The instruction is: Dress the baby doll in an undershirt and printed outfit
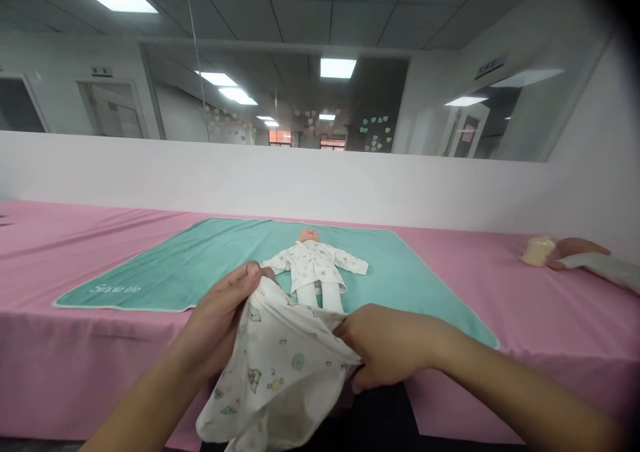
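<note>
My left hand (220, 322) and my right hand (387, 352) both grip a white baby garment (273, 372) printed with small animals, held in front of the table edge. The cloth hangs down between them. Beyond it a baby doll (314, 265) in a matching white printed suit lies on its back on a teal towel (200, 265). The doll's feet point towards me and sit just past my hands.
The towel lies on a long table covered in pink cloth (75, 252). At the far right a second doll (585, 255) lies beside a small cream bottle (537, 251). A white low wall with a glass partition (300, 172) runs behind the table.
</note>
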Demonstrator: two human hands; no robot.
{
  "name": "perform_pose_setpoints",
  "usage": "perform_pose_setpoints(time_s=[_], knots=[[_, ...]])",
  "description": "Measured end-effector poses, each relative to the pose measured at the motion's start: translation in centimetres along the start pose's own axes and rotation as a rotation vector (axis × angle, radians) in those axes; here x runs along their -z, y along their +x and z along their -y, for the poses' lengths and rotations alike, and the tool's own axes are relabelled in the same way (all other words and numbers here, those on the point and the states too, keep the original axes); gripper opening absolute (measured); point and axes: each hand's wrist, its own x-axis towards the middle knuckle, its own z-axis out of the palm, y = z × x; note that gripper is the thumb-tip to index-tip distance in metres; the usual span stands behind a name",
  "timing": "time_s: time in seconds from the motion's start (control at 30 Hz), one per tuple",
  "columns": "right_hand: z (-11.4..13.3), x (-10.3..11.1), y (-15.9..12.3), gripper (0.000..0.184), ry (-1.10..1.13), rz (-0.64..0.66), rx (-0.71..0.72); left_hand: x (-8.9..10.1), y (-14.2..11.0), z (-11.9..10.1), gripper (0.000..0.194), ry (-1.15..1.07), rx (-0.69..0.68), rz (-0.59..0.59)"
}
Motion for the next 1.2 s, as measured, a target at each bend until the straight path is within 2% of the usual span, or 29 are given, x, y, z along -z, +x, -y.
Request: perform_pose_setpoints(time_s=[0.13,0.23,0.3,0.37,0.43,0.5,0.57,0.63,0.7,0.77,0.8,0.93,1.03,1.1,1.2], knots=[[0.8,0.2,-1.0,0.017,-0.139,-0.014,0.112,0.0,-0.2,0.1,0.03,0.057,0.0,-0.014],[1.9,0.9,-1.5,0.018,-0.133,-0.085,0.136,-0.1,-0.2,0.2,0.033,0.314,0.042,0.029],[2.5,1.2,-1.7,0.016,-0.088,-0.165,0.114,-0.8,-0.5,0.3,0.026,0.578,0.083,0.136],[2.8,1.3,-1.7,0.018,0.029,-0.224,0.077,-2.2,-1.1,0.7,0.012,0.818,0.126,0.292],[2.8,1.1,-1.6,0.019,0.247,-0.255,0.053,-4.0,-1.8,1.5,0.026,0.939,0.129,0.397],[2.6,0.5,-1.4,0.016,0.522,-0.283,0.06,-5.6,-2.4,2.6,0.031,0.932,0.059,0.367],[2.2,-0.1,-1.2,0.014,0.8,-0.328,0.101,-6.5,-2.7,3.6,0.021,0.856,0.006,0.276],[1.8,-0.7,-1.0,0.014,1.06,-0.357,0.161,-6.7,-2.7,4.1,0.015,0.723,0.019,0.207],[1.5,-1.3,-1.1,0.019,1.217,-0.315,0.211,-6.2,-2.4,3.9,0.018,0.56,0.04,0.123],[1.5,-2.1,-1.3,0.029,1.2,-0.184,0.223,-5.7,-2.1,3.2,0.019,0.432,0.047,0.029],[1.7,-2.5,-1.4,0.034,1.144,-0.107,0.213,-5.4,-1.9,2.9,0.02,0.384,0.062,0.018],[2.7,-4.4,-1.8,0.05,0.964,0.139,0.246,-4.5,-1.9,3.1,0.028,0.223,0.189,0.168],[2.8,-5.5,-2.0,0.044,0.976,0.221,0.377,-3.9,-2.6,4.0,0.027,0.204,0.268,0.232],[2.4,-6.3,-2.1,0.036,1.101,0.124,0.381,-3.7,-3.6,4.4,0.026,0.249,0.315,0.26],[1.8,-7.4,-1.9,0.036,1.377,-0.19,0.28,-4.0,-5.2,5.2,0.046,0.399,0.288,0.305]])
